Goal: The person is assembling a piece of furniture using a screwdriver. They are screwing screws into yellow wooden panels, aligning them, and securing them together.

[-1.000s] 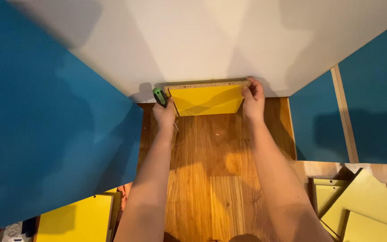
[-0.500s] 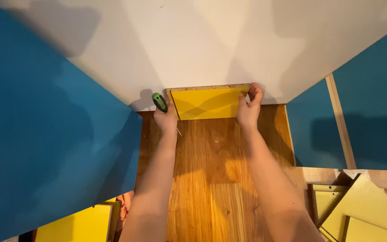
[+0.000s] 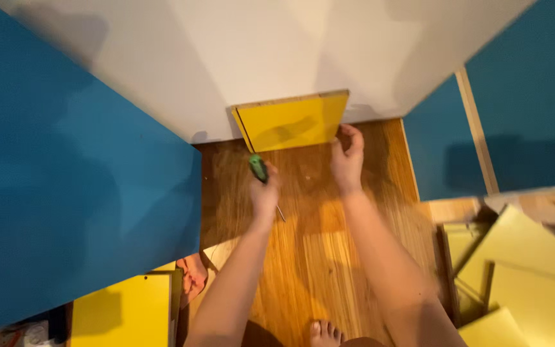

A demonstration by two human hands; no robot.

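Note:
A small yellow panel [image 3: 292, 120] with a raw wood edge stands against the white back board [image 3: 258, 51], resting on a brown wooden board [image 3: 303, 257]. My left hand [image 3: 264, 193] grips a screwdriver with a green handle [image 3: 258, 168], its metal shaft pointing down toward me; the hand is a little below the panel's left corner. My right hand [image 3: 348, 157] is at the panel's lower right corner, fingers curled, touching or just off its edge. Both forearms reach forward over the wooden board.
Blue side panels stand at left [image 3: 65, 193] and right [image 3: 521, 115]. Several pale yellow panels [image 3: 521, 270] are piled at lower right. A bright yellow panel [image 3: 120, 311] lies at lower left. My bare toes [image 3: 325, 332] show at the bottom.
My left hand has pulled back from the panel's left edge toward me with the screwdriver. The right hand slid down to the panel's lower right corner. The view shifted.

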